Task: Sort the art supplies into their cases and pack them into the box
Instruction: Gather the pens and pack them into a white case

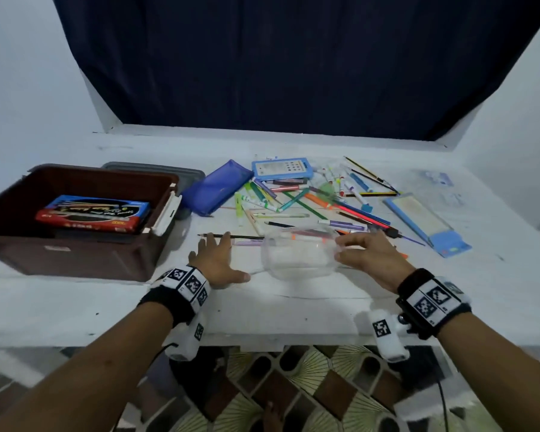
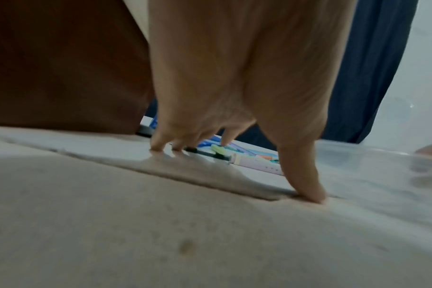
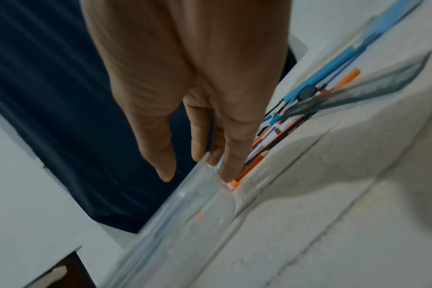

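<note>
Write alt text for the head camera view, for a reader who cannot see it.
A person's right hand touches the edge of a clear plastic pouch on a white table, while the left hand lies flat beside it. Behind lies a scattered pile of coloured pens and pencils; at left, a brown plastic box holds flat supply packs.

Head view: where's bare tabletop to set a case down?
Bare table runs along the near edge in front of both hands; another strip lies behind the pile toward the curtain. Crowded: pens mid-table, brown box at left, clear case between left hand and right hand.
</note>
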